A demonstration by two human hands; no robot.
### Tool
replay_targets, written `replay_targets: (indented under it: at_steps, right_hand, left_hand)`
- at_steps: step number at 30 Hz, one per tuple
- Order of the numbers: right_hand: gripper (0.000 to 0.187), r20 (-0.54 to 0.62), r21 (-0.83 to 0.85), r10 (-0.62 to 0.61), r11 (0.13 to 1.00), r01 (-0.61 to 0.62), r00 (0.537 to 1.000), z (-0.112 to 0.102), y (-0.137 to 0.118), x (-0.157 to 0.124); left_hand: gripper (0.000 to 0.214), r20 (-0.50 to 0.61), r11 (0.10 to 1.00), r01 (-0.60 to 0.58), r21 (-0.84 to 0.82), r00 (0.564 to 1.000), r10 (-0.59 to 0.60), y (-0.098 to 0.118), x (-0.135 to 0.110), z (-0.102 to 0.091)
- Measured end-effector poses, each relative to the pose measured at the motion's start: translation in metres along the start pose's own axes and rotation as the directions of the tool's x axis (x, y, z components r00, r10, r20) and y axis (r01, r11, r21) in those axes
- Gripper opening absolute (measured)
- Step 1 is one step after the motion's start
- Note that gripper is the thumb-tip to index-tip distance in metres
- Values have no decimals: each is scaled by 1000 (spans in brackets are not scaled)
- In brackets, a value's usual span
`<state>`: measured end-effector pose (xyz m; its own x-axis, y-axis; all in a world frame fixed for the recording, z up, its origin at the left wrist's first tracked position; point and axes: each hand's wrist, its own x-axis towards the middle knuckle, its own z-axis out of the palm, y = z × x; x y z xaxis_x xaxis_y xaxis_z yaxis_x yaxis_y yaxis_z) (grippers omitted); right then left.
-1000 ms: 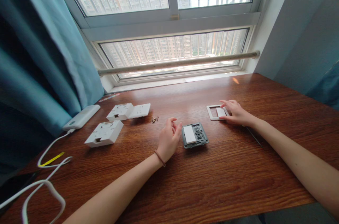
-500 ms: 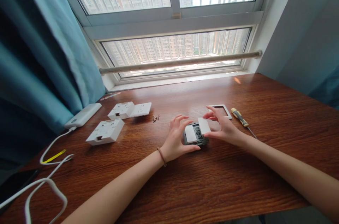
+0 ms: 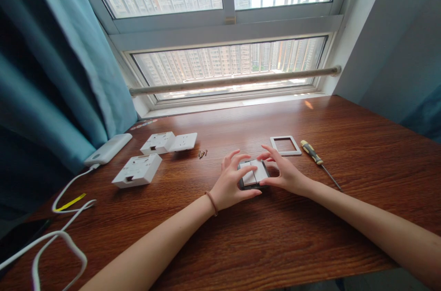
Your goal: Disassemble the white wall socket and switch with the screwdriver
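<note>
A wall switch with a dark grey base lies on the wooden table between my hands. Two white rocker plates sit side by side over it, the left rocker plate and the right rocker plate. My left hand curls around the switch's left side, thumb at the near edge and a finger reaching over the left plate. With thumb and fingers, my right hand grips the right plate by its near and far edges, flat against the base. Part of the base is hidden under plates and fingers.
Behind my right hand lies a white frame, with a screwdriver to its right. Several screws, a socket panel and two white boxes are to the left. A white device trails a cable.
My right hand has lowered the right rocker plate from a tilt above the base to flat beside the left one, covering the exposed mechanism. My left hand has barely moved.
</note>
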<state>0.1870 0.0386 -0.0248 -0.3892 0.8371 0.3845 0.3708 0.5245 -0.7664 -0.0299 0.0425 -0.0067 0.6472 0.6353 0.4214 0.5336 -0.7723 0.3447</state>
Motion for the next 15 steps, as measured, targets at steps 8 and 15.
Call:
replay_targets:
  at_steps: [8,15]
  right_hand:
    - [80,23,20,23,1000,-23,999,0,-2,-1]
    - [56,-121,33,335,942,-333,934,1,-13,1]
  left_hand:
    - [46,-9,999,-38,33,999,38,1,-1,2]
    - [47,-93,990,131,-52,986,-135,1,0,0]
